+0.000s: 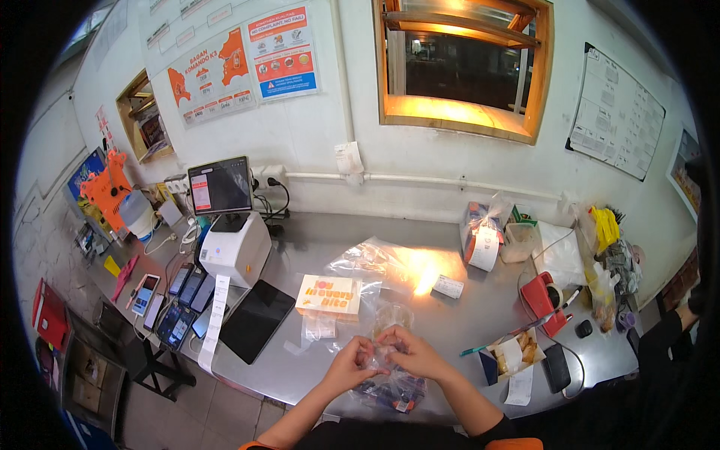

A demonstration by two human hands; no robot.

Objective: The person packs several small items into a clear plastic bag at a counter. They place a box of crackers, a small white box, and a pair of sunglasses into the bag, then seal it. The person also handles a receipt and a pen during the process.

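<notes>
My left hand (357, 365) and my right hand (413, 357) are close together near the front edge of the steel table, both pinching the gathered upper part of a clear plastic bag (406, 388). Dark blue items show through the bag below the fingers. Just beyond my hands lies a clear round plastic container (394, 316). Left of it, a cream cardboard food box (329, 295) with orange and pink print rests on clear plastic. A larger clear plastic bag (365, 256) lies flat behind the box. What the fingertips cover is hidden.
Left on the steel table (304, 377) are a black tablet (257, 320), a white label printer (235, 250) and several phones (191, 287). To the right are an open box of food (514, 354), a red tape dispenser (545, 304) and a bagged box (482, 230). A person's arm (669, 329) shows far right.
</notes>
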